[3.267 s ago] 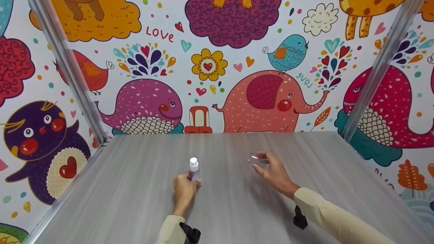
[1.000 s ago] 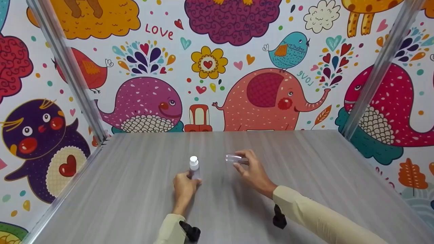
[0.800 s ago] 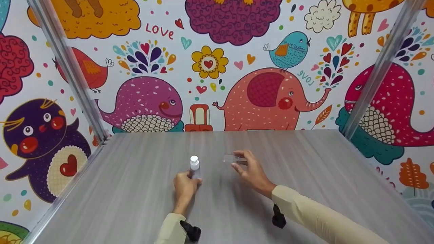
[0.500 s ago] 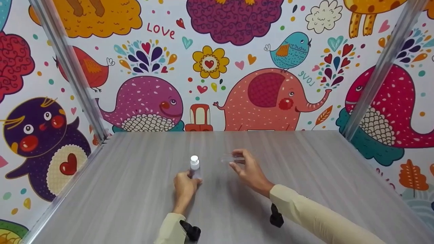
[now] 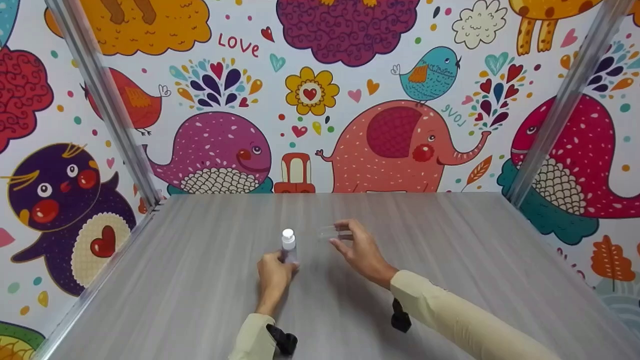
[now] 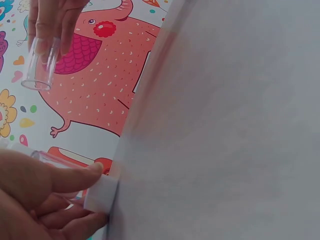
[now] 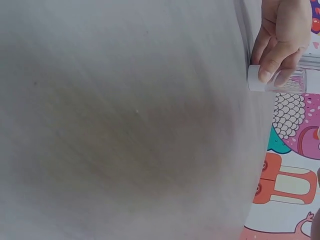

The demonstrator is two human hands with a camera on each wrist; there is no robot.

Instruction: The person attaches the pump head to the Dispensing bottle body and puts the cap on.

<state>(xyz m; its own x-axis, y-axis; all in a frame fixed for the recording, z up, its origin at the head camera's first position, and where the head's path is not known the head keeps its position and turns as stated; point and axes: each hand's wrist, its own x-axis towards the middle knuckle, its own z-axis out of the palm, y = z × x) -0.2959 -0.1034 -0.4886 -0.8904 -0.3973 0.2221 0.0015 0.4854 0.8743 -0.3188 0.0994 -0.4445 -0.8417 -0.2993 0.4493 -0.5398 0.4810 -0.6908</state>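
In the head view my left hand [image 5: 274,277] grips a slim clear bottle [image 5: 289,253] with a white top, upright on the table. The left wrist view shows the thumb and fingers round its lower part, just above the white base [image 6: 101,194]. To the right, my right hand [image 5: 365,254] holds a clear cylindrical cap [image 5: 327,233] by one end, raised above the table. The cap lies on its side, its rim [image 6: 36,85] pointing left toward the bottle. A short gap separates cap and bottle. In the right wrist view the bottle [image 7: 292,84] shows at the upper right.
The grey wood-grain table [image 5: 200,280] runs back to a wall [image 5: 305,40] printed with cartoon animals. Metal posts [image 5: 107,115] stand at both back corners. A small black device [image 5: 400,317] is strapped at each wrist.
My right hand has moved left with the clear cap, closer to the bottle, and the cap's rim has turned to point left. My left hand and the bottle have stayed in place.
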